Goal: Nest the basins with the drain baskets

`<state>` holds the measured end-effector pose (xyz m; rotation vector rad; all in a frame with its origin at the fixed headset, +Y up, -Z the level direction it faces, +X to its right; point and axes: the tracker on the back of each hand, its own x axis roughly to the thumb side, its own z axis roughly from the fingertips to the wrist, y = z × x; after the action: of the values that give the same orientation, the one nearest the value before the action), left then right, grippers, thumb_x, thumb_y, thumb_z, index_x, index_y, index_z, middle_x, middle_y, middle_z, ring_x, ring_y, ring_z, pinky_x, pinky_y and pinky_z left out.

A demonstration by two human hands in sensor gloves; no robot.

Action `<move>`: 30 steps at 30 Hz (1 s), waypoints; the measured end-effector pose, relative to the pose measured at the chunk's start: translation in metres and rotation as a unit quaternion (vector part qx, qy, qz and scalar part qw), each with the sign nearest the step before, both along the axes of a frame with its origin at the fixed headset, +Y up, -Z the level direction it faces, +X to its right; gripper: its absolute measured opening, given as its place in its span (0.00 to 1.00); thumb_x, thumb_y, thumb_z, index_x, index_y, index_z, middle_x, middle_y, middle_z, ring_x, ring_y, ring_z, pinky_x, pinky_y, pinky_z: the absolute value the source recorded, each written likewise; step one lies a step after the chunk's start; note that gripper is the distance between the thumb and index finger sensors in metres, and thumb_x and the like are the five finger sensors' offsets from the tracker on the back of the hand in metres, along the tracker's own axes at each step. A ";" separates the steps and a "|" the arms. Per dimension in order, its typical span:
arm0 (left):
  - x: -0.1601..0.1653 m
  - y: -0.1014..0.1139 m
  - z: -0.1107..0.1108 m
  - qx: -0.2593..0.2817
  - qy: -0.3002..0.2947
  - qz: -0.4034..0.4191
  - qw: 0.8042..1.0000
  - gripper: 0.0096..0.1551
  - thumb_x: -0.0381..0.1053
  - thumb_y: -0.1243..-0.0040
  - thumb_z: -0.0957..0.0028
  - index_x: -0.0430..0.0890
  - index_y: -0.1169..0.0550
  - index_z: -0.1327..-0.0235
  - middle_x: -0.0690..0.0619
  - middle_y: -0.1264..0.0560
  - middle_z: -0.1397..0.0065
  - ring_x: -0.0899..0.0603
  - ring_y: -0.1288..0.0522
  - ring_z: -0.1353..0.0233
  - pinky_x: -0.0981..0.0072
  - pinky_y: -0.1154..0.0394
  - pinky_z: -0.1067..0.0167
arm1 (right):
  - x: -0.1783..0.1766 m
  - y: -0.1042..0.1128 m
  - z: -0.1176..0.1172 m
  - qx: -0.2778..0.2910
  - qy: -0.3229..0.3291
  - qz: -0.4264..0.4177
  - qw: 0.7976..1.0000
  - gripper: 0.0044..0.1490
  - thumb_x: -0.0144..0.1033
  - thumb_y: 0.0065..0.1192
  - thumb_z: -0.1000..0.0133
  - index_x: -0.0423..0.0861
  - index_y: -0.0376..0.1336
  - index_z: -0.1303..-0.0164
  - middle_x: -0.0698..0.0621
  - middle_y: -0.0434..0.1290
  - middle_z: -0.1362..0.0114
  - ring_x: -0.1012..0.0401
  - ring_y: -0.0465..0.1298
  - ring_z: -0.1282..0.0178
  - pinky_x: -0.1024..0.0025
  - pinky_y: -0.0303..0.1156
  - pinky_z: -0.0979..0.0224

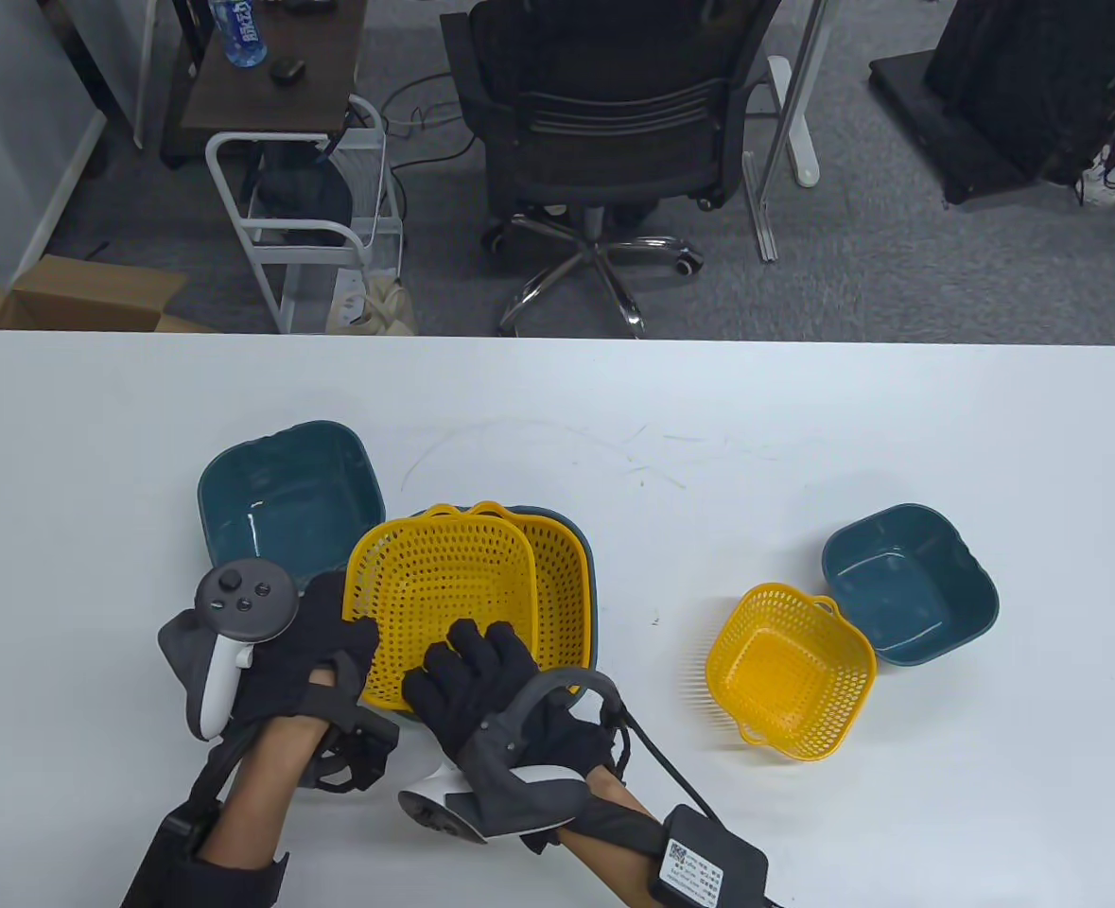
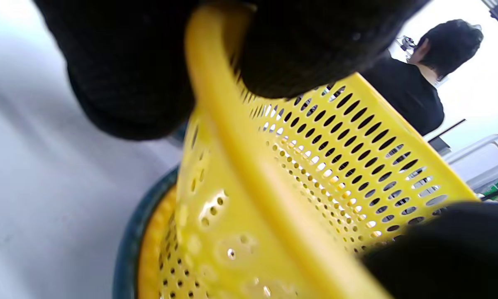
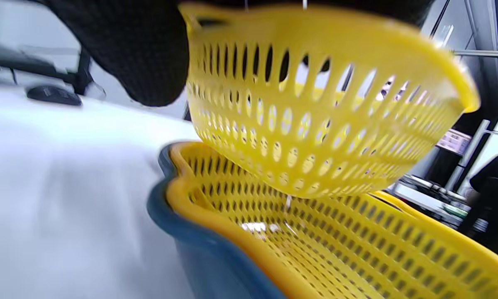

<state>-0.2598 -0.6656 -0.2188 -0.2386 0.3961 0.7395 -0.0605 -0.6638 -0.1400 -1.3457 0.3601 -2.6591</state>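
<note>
A medium yellow drain basket (image 1: 444, 596) is lifted and tilted over a larger yellow basket (image 1: 562, 572) that sits inside a dark teal basin (image 1: 594, 605) at the table's middle. My left hand (image 1: 344, 638) grips the lifted basket's left rim; its fingers (image 2: 128, 83) pinch the rim in the left wrist view. My right hand (image 1: 467, 667) grips its near rim. The right wrist view shows the lifted basket (image 3: 315, 124) just above the nested basket (image 3: 336, 249) and the basin (image 3: 199, 257). An empty teal basin (image 1: 287, 497) stands at the left.
A small yellow basket (image 1: 789, 672) lies at the right, touching a small empty teal basin (image 1: 907, 582). The white table (image 1: 803, 426) ends at its far edge, with an office chair (image 1: 604, 123) and a white cart (image 1: 302, 218) beyond.
</note>
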 end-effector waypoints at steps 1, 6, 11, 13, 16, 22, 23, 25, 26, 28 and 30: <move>-0.005 0.002 -0.001 0.001 0.007 -0.003 1.000 0.35 0.48 0.27 0.48 0.41 0.29 0.29 0.43 0.22 0.35 0.41 0.16 0.50 0.65 0.11 0.62 | 0.005 0.003 0.001 0.009 0.003 -0.018 1.000 0.47 0.45 0.71 0.49 0.43 0.54 0.23 0.37 0.59 0.19 0.34 0.55 0.20 0.32 0.57 0.23; -0.042 0.015 -0.008 0.007 0.060 -0.017 0.998 0.35 0.47 0.27 0.48 0.41 0.29 0.29 0.43 0.22 0.35 0.41 0.15 0.51 0.64 0.11 0.61 | 0.040 0.015 -0.003 0.022 -0.021 -0.069 0.997 0.47 0.47 0.70 0.49 0.44 0.55 0.23 0.37 0.57 0.18 0.33 0.53 0.20 0.32 0.55 0.22; -0.083 0.020 -0.013 0.018 0.121 -0.036 0.992 0.35 0.47 0.27 0.48 0.41 0.29 0.29 0.43 0.22 0.35 0.41 0.15 0.50 0.64 0.11 0.59 | 0.085 0.007 -0.021 0.030 -0.099 -0.071 0.992 0.47 0.47 0.69 0.48 0.42 0.55 0.22 0.35 0.57 0.18 0.32 0.53 0.20 0.30 0.54 0.23; -0.095 0.016 -0.017 0.027 0.134 -0.058 0.989 0.35 0.47 0.27 0.48 0.41 0.29 0.29 0.43 0.22 0.35 0.41 0.15 0.50 0.64 0.11 0.58 | 0.097 -0.002 -0.026 0.048 -0.147 -0.009 0.988 0.48 0.50 0.66 0.47 0.42 0.52 0.21 0.34 0.55 0.17 0.31 0.51 0.20 0.30 0.53 0.23; -0.107 0.007 -0.021 0.035 0.152 -0.042 0.987 0.36 0.48 0.27 0.48 0.41 0.29 0.29 0.44 0.22 0.35 0.41 0.15 0.49 0.64 0.11 0.58 | 0.109 -0.008 -0.027 0.061 -0.158 -0.014 0.985 0.48 0.51 0.64 0.47 0.42 0.52 0.21 0.34 0.55 0.17 0.32 0.51 0.19 0.30 0.54 0.23; -0.124 0.002 -0.037 0.046 0.173 -0.030 0.983 0.36 0.48 0.28 0.48 0.41 0.30 0.29 0.44 0.22 0.35 0.41 0.16 0.49 0.65 0.11 0.57 | 0.124 -0.021 -0.027 0.047 -0.161 -0.065 0.984 0.46 0.50 0.64 0.47 0.42 0.54 0.21 0.33 0.56 0.18 0.31 0.52 0.20 0.29 0.54 0.24; -0.125 0.002 -0.039 0.046 0.174 -0.030 0.983 0.36 0.48 0.28 0.48 0.41 0.30 0.29 0.44 0.22 0.35 0.41 0.16 0.49 0.65 0.11 0.57 | 0.126 -0.023 -0.029 0.045 -0.160 -0.057 0.985 0.46 0.49 0.65 0.47 0.41 0.55 0.22 0.33 0.57 0.19 0.31 0.53 0.21 0.29 0.54 0.24; -0.128 -0.001 -0.046 0.048 0.171 -0.014 0.984 0.36 0.48 0.28 0.48 0.41 0.30 0.28 0.44 0.22 0.34 0.41 0.16 0.49 0.65 0.11 0.57 | 0.131 -0.027 -0.030 0.044 -0.173 -0.044 0.983 0.47 0.50 0.63 0.46 0.41 0.53 0.21 0.33 0.56 0.18 0.31 0.52 0.21 0.29 0.54 0.24; -0.128 -0.003 -0.050 0.049 0.171 -0.001 0.984 0.36 0.48 0.28 0.48 0.41 0.30 0.28 0.44 0.22 0.34 0.41 0.16 0.49 0.65 0.11 0.57 | 0.134 -0.029 -0.030 0.048 -0.173 -0.052 0.982 0.47 0.50 0.64 0.47 0.41 0.54 0.22 0.33 0.57 0.19 0.31 0.53 0.21 0.29 0.55 0.25; -0.129 -0.006 -0.057 0.046 0.162 0.007 0.986 0.36 0.49 0.28 0.48 0.42 0.30 0.28 0.44 0.22 0.34 0.41 0.16 0.48 0.65 0.11 0.57 | 0.139 -0.031 -0.031 0.044 -0.172 -0.059 0.982 0.46 0.50 0.64 0.47 0.41 0.55 0.22 0.32 0.57 0.19 0.30 0.53 0.21 0.29 0.55 0.25; -0.128 -0.010 -0.062 0.039 0.164 -0.006 0.986 0.36 0.49 0.28 0.48 0.42 0.30 0.28 0.44 0.23 0.34 0.41 0.16 0.48 0.65 0.11 0.57 | 0.142 -0.031 -0.031 0.045 -0.177 -0.059 0.981 0.46 0.50 0.64 0.47 0.40 0.55 0.22 0.32 0.57 0.19 0.30 0.53 0.21 0.29 0.55 0.25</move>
<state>-0.3881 -0.6753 -0.2806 -0.0394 0.6781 0.7831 0.0811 -0.6953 -0.1712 -0.8243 0.5170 -2.8652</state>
